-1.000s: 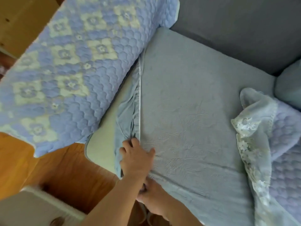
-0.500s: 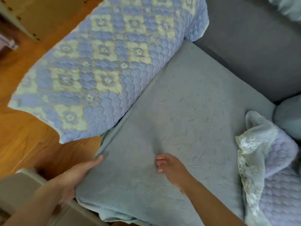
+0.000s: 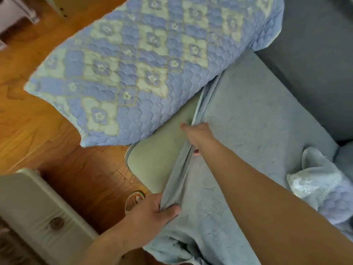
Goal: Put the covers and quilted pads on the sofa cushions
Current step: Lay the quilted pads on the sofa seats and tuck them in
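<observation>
The soft, light cover point(image 3: 248, 131) bunches easily, so the left hand point(image 3: 152, 213) pinches its loose edge and the right hand point(image 3: 198, 133) grips it further up, beside the bare cushion point(image 3: 162, 159).

No text, label, brand, number or sign can be read anywhere in the view. The quilted pad point(image 3: 152, 69) bears only a woven pattern of flowers and diamonds, and the cushion cover point(image 3: 248, 121) only an embossed texture, with no lettering on either.
</observation>
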